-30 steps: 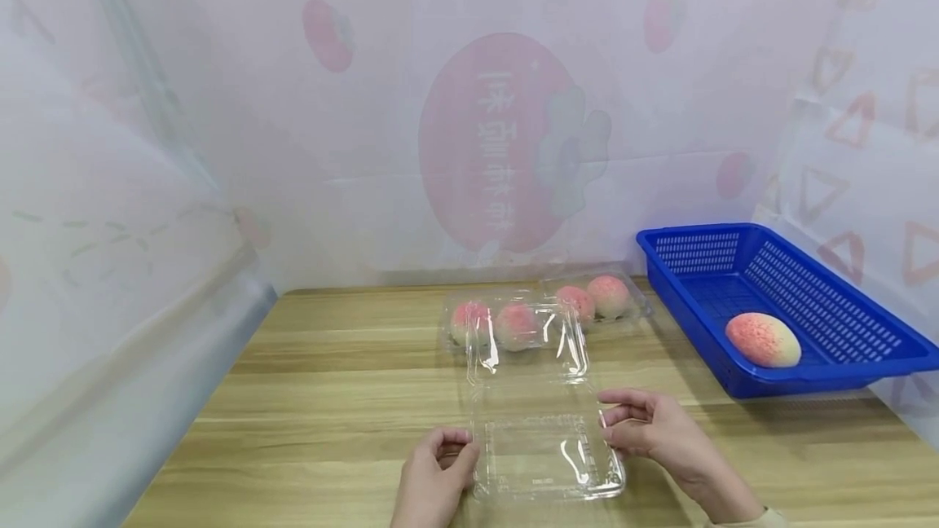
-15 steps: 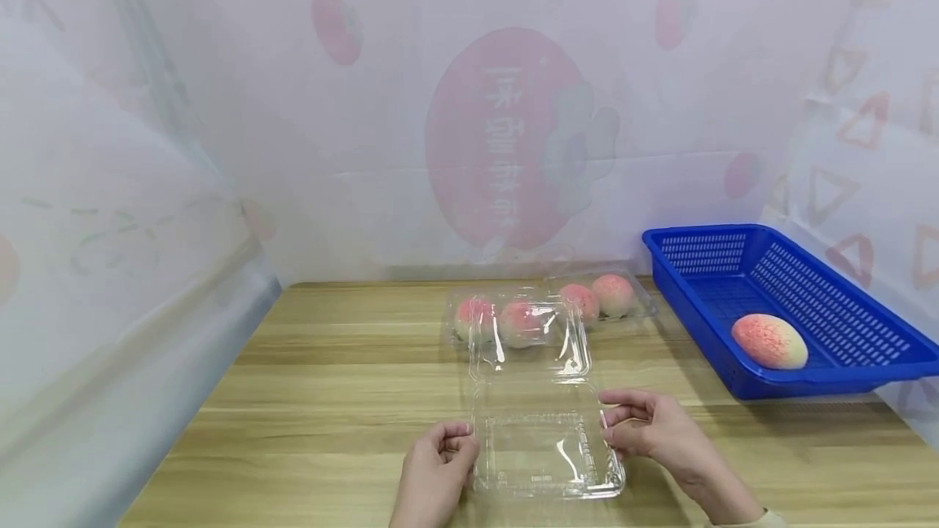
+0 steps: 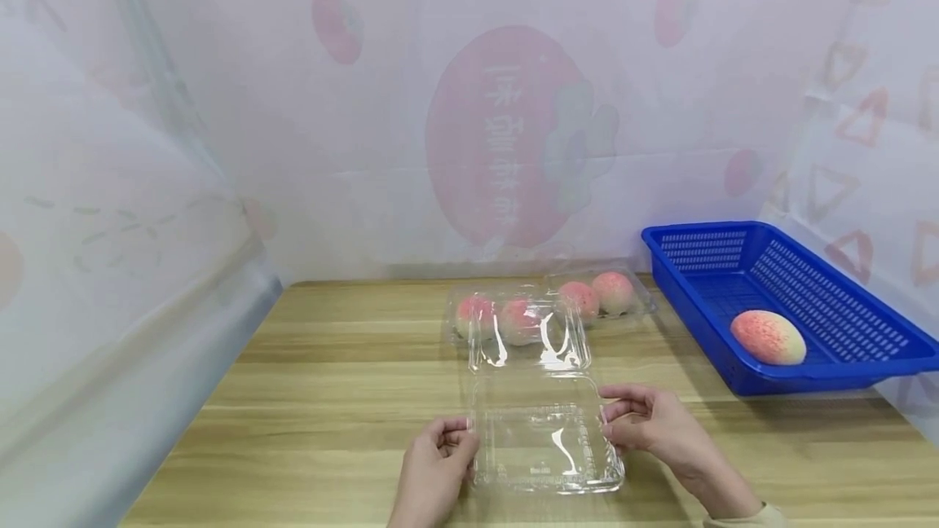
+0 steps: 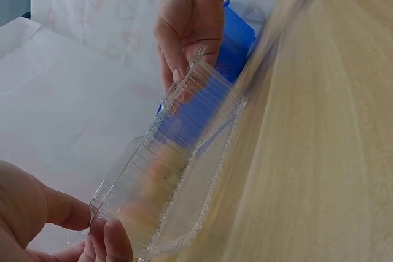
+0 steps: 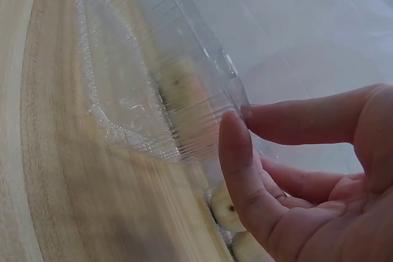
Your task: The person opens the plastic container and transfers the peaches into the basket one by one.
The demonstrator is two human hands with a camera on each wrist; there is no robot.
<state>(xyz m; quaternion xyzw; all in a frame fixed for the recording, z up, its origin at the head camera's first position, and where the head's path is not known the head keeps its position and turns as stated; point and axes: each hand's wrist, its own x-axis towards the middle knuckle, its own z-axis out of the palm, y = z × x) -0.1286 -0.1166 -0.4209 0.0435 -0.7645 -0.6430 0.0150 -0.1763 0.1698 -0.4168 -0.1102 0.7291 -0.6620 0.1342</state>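
A clear plastic clamshell box (image 3: 539, 446) lies unfolded near the front of the wooden table, its lid (image 3: 528, 345) leaning away at the back. On the left, my left hand (image 3: 438, 467) pinches the box's rim between thumb and fingers. My right hand (image 3: 660, 434) pinches the opposite rim; in the right wrist view its thumb and fingertips (image 5: 236, 136) meet at the plastic edge. No fruit is inside this box. Behind the lid, partly seen through it, is another clear box with two pink peaches (image 3: 519, 321).
A further clear box with two peaches (image 3: 613, 292) stands at the back, beside a blue plastic basket (image 3: 693, 324). One larger pink-and-cream peach (image 3: 769, 337) lies in the basket. Printed white sheets (image 3: 352, 210) enclose the table (image 3: 315, 398) at the back and sides.
Both hands keep their grip on the box's sides. Reflections on the lid have shifted and the box's front edge sits slightly higher in view. The head view has shifted a little.
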